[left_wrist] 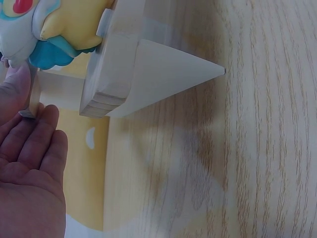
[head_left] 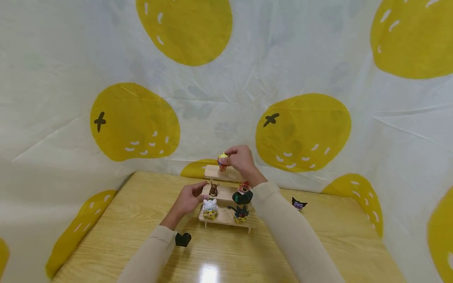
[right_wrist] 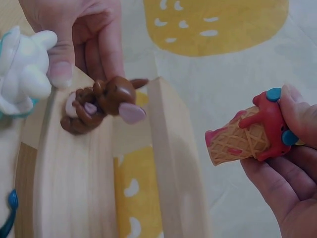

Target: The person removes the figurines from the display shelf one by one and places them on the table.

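My right hand (head_left: pixel 242 160) pinches a small ice-cream-cone figurine (right_wrist: pixel 247 131), with a waffle cone and red and blue upper part, above the top tier of a wooden stepped display stand (head_left: pixel 226 221). With thumb and fingers, my left hand (head_left: pixel 187 199) grips the left end of the middle tier (right_wrist: pixel 74 168). Beside that thumb sits a brown big-eared figurine (right_wrist: pixel 116 96) on the same tier. A white-and-yellow figurine (head_left: pixel 210 207) stands on the bottom tier's left, a dark-and-yellow one (head_left: pixel 241 213) on its right. Partly hidden by my right wrist is a red figurine (head_left: pixel 244 188) on the middle tier.
A black-and-purple figurine (head_left: pixel 299 204) lies on the wooden table (head_left: pixel 339 236) right of the stand. Behind the table hangs a white cloth (head_left: pixel 226 129) with yellow fruit prints. Black wrist devices (head_left: pixel 183 239) show at the sleeves.
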`<move>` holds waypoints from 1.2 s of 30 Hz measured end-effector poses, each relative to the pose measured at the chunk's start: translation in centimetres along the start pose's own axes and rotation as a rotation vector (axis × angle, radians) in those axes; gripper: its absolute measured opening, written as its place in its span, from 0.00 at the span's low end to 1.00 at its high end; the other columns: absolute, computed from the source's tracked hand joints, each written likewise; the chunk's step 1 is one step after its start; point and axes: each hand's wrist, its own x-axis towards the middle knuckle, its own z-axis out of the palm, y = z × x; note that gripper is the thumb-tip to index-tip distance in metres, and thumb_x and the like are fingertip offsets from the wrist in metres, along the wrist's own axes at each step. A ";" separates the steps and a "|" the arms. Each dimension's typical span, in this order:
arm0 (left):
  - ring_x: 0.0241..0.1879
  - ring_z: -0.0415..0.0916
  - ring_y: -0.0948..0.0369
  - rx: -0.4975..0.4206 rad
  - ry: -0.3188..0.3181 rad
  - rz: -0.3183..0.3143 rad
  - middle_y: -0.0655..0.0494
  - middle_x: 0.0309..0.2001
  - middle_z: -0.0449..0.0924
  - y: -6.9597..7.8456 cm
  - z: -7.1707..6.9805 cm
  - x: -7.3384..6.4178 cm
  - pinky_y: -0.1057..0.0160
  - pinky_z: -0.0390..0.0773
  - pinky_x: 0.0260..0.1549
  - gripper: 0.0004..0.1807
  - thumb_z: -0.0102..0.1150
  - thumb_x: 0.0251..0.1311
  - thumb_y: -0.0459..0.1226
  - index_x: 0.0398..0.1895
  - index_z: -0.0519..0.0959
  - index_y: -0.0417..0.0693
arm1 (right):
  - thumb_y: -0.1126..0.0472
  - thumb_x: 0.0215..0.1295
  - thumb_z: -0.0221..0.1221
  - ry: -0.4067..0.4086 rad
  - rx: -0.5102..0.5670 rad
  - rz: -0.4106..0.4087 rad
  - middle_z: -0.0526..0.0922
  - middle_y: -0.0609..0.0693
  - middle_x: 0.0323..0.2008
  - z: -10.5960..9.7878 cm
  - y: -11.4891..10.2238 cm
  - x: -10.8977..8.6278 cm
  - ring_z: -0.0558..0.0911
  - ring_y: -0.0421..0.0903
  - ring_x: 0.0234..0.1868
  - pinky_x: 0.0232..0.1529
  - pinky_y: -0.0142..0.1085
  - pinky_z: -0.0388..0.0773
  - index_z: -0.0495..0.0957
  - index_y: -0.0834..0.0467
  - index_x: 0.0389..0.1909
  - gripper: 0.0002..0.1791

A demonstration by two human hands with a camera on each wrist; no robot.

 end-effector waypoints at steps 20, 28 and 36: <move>0.73 0.70 0.39 0.003 -0.010 0.010 0.36 0.75 0.69 -0.2 0.0 -0.4 0.45 0.77 0.68 0.31 0.63 0.71 0.32 0.75 0.70 0.36 | 0.66 0.66 0.70 0.009 -0.016 -0.003 0.85 0.65 0.53 -4.3 0.2 -0.5 0.88 0.56 0.46 0.51 0.46 0.89 0.85 0.68 0.52 0.16; 0.74 0.69 0.42 0.004 -0.016 -0.021 0.40 0.76 0.68 -0.1 0.0 -0.3 0.46 0.78 0.67 0.31 0.63 0.71 0.33 0.76 0.70 0.42 | 0.66 0.66 0.70 0.017 -0.020 -0.010 0.84 0.64 0.53 -5.9 0.7 -0.7 0.86 0.55 0.47 0.58 0.53 0.87 0.85 0.69 0.53 0.17; 0.74 0.68 0.41 0.008 -0.016 -0.024 0.40 0.77 0.67 -0.1 0.0 -0.2 0.46 0.79 0.66 0.32 0.63 0.71 0.32 0.77 0.69 0.43 | 0.66 0.65 0.70 0.024 -0.042 0.010 0.82 0.65 0.57 -7.4 0.5 -1.2 0.85 0.55 0.47 0.57 0.50 0.87 0.85 0.71 0.53 0.17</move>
